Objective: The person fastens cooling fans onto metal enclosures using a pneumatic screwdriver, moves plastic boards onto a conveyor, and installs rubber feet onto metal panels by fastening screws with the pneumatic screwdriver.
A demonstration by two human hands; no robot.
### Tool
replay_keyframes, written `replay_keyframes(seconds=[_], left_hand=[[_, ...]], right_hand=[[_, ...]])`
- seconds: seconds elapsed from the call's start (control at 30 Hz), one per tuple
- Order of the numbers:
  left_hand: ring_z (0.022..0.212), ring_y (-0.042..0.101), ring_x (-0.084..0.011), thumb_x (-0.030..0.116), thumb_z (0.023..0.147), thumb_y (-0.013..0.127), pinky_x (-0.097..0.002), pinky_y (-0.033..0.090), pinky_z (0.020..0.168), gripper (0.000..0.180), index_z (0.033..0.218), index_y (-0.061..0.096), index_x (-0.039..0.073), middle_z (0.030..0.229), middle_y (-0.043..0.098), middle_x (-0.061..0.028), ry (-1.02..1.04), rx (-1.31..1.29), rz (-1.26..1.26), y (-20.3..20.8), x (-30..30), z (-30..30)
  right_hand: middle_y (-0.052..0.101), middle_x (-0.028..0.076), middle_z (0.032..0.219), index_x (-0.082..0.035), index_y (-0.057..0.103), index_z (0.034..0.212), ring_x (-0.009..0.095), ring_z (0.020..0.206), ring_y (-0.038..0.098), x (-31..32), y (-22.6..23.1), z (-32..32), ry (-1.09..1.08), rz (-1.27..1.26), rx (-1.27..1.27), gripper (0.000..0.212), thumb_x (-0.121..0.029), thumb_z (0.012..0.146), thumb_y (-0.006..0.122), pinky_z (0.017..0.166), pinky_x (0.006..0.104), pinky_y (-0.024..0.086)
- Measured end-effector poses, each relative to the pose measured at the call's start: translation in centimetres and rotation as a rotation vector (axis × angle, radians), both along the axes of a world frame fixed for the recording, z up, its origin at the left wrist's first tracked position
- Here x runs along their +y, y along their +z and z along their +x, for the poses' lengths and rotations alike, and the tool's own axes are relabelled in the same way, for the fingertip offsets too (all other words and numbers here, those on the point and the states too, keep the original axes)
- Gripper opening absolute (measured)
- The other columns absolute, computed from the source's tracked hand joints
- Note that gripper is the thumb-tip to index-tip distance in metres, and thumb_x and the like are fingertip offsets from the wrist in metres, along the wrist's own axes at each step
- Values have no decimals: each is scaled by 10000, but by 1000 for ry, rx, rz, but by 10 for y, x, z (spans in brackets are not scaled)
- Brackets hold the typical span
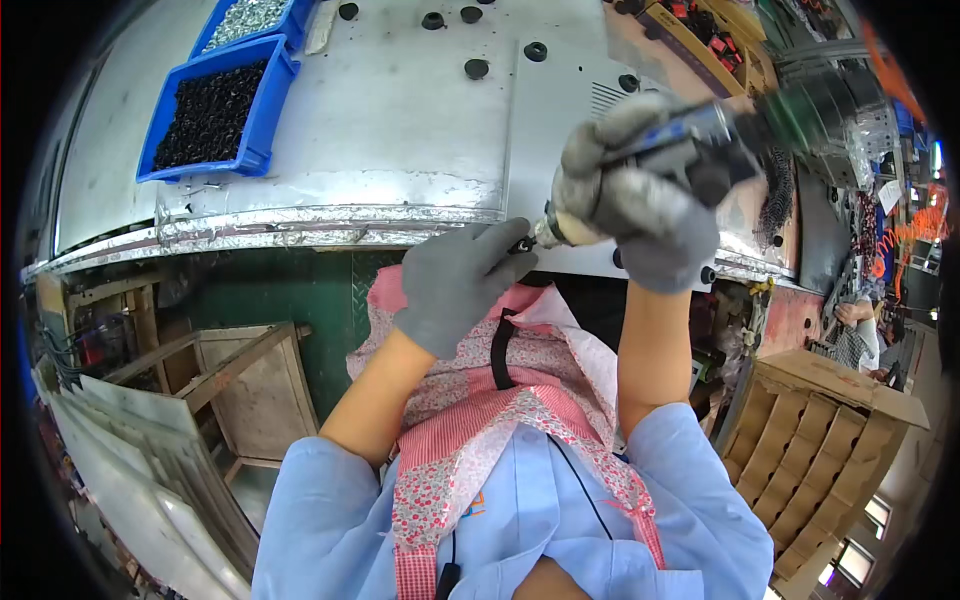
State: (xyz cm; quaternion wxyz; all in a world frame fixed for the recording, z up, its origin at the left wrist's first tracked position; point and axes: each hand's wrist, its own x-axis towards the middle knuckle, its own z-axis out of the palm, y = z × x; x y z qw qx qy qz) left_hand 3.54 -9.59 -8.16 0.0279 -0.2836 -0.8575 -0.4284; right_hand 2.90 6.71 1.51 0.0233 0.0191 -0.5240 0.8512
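Note:
My right hand (660,205), in a stained grey glove, is wrapped round a power screwdriver (695,130), which is smeared by motion. The tool's tip (545,234) points left and down at the near edge of the grey metal panel (555,125). My left hand (450,285), gloved in grey, pinches a small black round part (523,244) at that edge, right by the tip. Whether the tip touches the part I cannot tell. Several black round feet (536,51) sit along the panel, and more loose ones (476,69) lie on the table to its left.
A blue bin (262,150) of small black pieces stands at the table's left, with another blue bin (296,30) of silvery screws behind it. A cardboard box (745,65) of red and black parts is at the far right. A partitioned carton (890,395) stands lower right.

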Motion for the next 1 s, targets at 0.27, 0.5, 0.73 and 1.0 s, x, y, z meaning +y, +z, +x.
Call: replay_keyframes(seconds=[0.27, 0.5, 0.73, 1.0], left_hand=[[572, 579, -211, 217, 703, 701, -322, 449, 514, 273, 966, 648, 164, 651, 584, -45, 13, -23, -38, 6, -3, 1], [578, 574, -198, 195, 691, 696, -309, 446, 506, 313, 997, 634, 184, 648, 574, -29, -13, -39, -73, 4, -2, 1], [561, 593, -204, 291, 721, 682, -337, 443, 475, 249, 944, 636, 189, 649, 598, -29, 18, -1, -42, -5, -1, 1], [609, 602, -236, 283, 721, 683, -353, 459, 523, 262, 954, 643, 169, 679, 613, -47, -36, -59, -102, 5, -1, -1]], right_hand=[[573, 130, 833, -33, 434, 1101, 203, 699, 584, -20, -16, 37, -203, 142, 281, 323, -92, 825, 591, 600, 324, 509], [535, 163, 820, -23, 442, 1009, 207, 615, 560, -22, -17, 50, -93, 374, 523, 322, -133, 805, 665, 560, 334, 497], [515, 151, 855, -16, 414, 1018, 226, 678, 546, -19, -16, 30, -55, 465, 417, 297, 46, 748, 523, 566, 340, 480], [527, 149, 880, -33, 430, 1019, 188, 715, 538, -29, -6, 41, -148, 499, 312, 313, 116, 745, 449, 592, 307, 474]])
